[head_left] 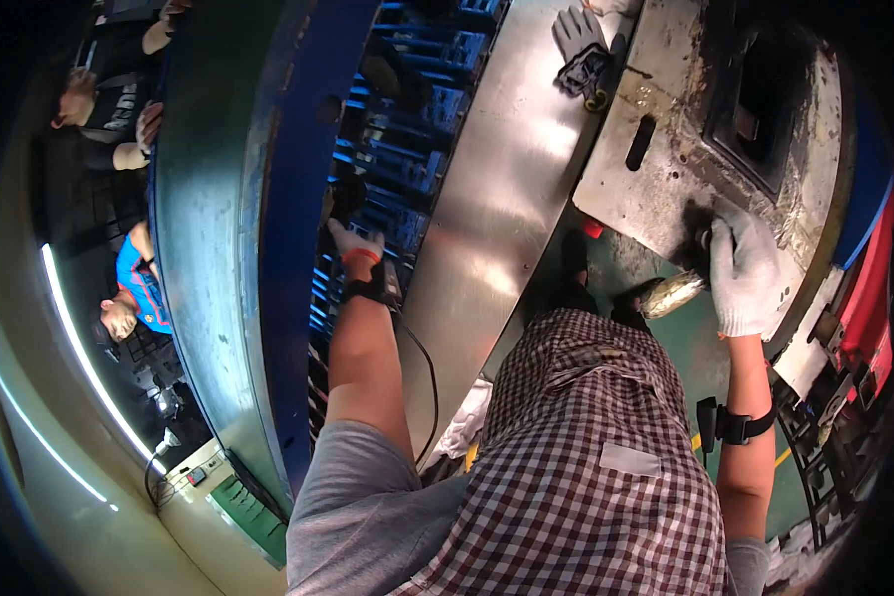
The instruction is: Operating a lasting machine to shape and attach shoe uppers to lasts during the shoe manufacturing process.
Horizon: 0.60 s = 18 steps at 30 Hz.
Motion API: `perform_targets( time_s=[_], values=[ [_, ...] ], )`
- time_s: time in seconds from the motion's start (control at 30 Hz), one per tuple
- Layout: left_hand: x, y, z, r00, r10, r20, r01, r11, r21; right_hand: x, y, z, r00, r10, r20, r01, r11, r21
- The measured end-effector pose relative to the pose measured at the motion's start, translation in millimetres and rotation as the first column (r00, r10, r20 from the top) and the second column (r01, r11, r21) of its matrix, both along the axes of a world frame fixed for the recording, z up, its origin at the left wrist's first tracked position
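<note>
Your left hand [356, 241] seemingly reaches into the blue rack [413, 175], needing clearance next; right hand [746, 273] at the metal panel's [634, 204] edge, both grips unclear.

Blue rack [445, 107], slatted; shiny yellowish piece [673, 294] slanting beside right hand [744, 266].

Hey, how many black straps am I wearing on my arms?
2: a black strap around your left wrist, and a second black strap around your right forearm.
</note>
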State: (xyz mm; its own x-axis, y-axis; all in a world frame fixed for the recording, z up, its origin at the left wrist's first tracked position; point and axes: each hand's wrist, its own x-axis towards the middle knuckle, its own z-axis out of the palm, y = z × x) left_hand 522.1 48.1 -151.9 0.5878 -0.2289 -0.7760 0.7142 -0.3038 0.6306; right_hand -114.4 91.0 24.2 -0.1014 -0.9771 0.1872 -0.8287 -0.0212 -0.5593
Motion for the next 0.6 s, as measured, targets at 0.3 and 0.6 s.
perform_targets(
  time_s=[0.3, 0.6],
  values=[
    [27.3, -79.6, -11.1, 1.0, 0.017, -0.024, -0.019, 0.998, -0.054, -7.7, 7.5, -12.0, 0.996, -0.073, -0.059, 0.08, 0.988, 0.129],
    [37.6, -75.3, -4.5, 1.0, 0.01, 0.012, -0.01, 1.0, -0.024, -8.7, 7.1, -2.1, 0.993, -0.097, -0.06, 0.11, 0.954, 0.279]
  ],
)
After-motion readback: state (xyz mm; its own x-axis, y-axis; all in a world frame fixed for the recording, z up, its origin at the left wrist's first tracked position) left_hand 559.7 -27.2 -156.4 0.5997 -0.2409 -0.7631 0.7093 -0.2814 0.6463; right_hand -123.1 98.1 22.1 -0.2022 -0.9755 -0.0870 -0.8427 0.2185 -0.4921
